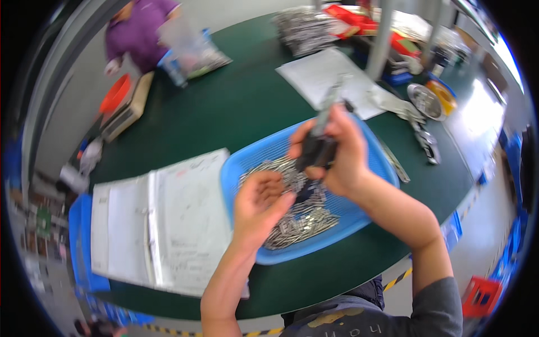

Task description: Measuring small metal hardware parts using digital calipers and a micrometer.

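Over the blue basket (242,168) near the front edge of the green tabletop (224,106), the right hand (339,154) has its fingers curled tight around a dark tool (318,147) with a grey bar sticking up from it. The left hand (259,203) hovers palm-up, fingers loosely bent and partly open, just above the heap of small metal pins (300,216) in the basket; whether it holds any pins cannot be told. An open binder (157,222) lies just left of the basket.

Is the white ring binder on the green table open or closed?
Open. The ring binder lies flat on the green table, its pages spread to both sides of the spine, left of the blue basket.
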{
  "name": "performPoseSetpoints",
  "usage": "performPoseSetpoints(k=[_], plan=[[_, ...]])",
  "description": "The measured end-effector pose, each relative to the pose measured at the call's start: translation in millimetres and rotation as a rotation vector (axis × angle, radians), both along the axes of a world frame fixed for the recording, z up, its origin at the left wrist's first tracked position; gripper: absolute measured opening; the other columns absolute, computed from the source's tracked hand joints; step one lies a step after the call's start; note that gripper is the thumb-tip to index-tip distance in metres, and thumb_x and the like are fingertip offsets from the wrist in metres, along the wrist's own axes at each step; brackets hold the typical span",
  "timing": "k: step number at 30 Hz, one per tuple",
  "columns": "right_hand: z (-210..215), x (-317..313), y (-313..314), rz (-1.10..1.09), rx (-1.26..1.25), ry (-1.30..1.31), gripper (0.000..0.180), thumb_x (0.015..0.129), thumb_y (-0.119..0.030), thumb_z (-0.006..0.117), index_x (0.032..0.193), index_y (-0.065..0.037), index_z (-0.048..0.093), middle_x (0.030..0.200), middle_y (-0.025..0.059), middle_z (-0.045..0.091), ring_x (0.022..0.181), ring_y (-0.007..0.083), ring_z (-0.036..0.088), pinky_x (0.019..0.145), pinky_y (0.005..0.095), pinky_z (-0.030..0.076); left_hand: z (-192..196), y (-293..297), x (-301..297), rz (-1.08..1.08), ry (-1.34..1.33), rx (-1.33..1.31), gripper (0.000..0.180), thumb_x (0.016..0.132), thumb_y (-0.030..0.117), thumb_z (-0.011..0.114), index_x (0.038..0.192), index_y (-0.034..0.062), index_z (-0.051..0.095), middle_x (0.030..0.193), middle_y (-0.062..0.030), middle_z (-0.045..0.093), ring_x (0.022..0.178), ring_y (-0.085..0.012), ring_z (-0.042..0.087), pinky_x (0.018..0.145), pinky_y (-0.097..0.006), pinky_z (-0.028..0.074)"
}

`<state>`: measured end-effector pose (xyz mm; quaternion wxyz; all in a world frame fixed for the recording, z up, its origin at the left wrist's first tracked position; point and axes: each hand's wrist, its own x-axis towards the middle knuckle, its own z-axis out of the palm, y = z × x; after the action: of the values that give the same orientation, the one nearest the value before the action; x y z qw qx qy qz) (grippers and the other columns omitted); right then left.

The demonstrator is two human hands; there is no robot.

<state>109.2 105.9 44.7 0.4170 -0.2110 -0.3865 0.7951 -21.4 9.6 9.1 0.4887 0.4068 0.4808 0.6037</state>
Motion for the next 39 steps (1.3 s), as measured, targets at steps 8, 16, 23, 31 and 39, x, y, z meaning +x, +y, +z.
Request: performPoseSetpoints(k=[8, 16, 23, 31, 39], plan=[[2.4, -6.8, -2.5, -0.044, 0.005, -0.005, 0.064, 0.079, -0.060, 0.030, 0.076, -0.001, 0.055, 0.063, 0.0123, 0.056, 0.039, 0.0108, 0.043, 0.032, 0.0176, 0.030, 0.4, -0.5, -5.0, -0.014, -0.036, 0.056, 0.028, 0.068, 0.003, 0.065, 0.092, 0.0006, 0.051, 0.079, -0.0022, 0.052, 0.071, -0.0076, 0.051, 0.066, -0.019, 0.043], [-1.3, -2.3, 0.9, 0.051, -0.015, 0.114, 0.068, 0.082, -0.058, 0.021, 0.082, 0.001, 0.055, 0.068, 0.0164, 0.057, 0.043, 0.0134, 0.046, 0.035, 0.0195, 0.032, -0.1, 1.3, -2.1, -0.012, -0.031, 0.071, 0.026, 0.067, 0.002, 0.064, 0.091, 0.0001, 0.052, 0.080, -0.0023, 0.053, 0.074, -0.0079, 0.051, 0.069, -0.020, 0.042], [3.0, -1.2, -1.1, 0.038, -0.049, 0.125, 0.060, 0.081, -0.051, 0.026, 0.083, 0.002, 0.055, 0.070, 0.0168, 0.057, 0.049, 0.0137, 0.049, 0.036, 0.0194, 0.033, 0.4, 1.0, -2.3, 0.003, -0.016, 0.058, 0.026, 0.067, 0.001, 0.064, 0.091, -0.0002, 0.052, 0.082, -0.0033, 0.053, 0.074, -0.0080, 0.050, 0.069, -0.021, 0.042], [0.8, -1.2, -0.4, 0.003, 0.001, 0.006, 0.057, 0.078, -0.056, 0.039, 0.077, -0.001, 0.054, 0.066, 0.0123, 0.056, 0.038, 0.0097, 0.040, 0.035, 0.0190, 0.029, 2.1, 0.5, 1.3, -0.010, -0.018, 0.031, 0.030, 0.067, -0.001, 0.063, 0.094, -0.0006, 0.049, 0.084, -0.0038, 0.052, 0.075, -0.0080, 0.050, 0.068, -0.020, 0.041], [3.5, 0.4, 0.6, 0.014, -0.011, -0.010, 0.058, 0.080, -0.056, 0.032, 0.077, -0.003, 0.055, 0.068, 0.0129, 0.056, 0.044, 0.0119, 0.045, 0.036, 0.0198, 0.031, 1.9, 0.5, 1.4, -0.012, 0.014, 0.065, 0.032, 0.067, -0.001, 0.063, 0.094, 0.0001, 0.048, 0.084, -0.0027, 0.050, 0.075, -0.0074, 0.048, 0.069, -0.019, 0.040]])
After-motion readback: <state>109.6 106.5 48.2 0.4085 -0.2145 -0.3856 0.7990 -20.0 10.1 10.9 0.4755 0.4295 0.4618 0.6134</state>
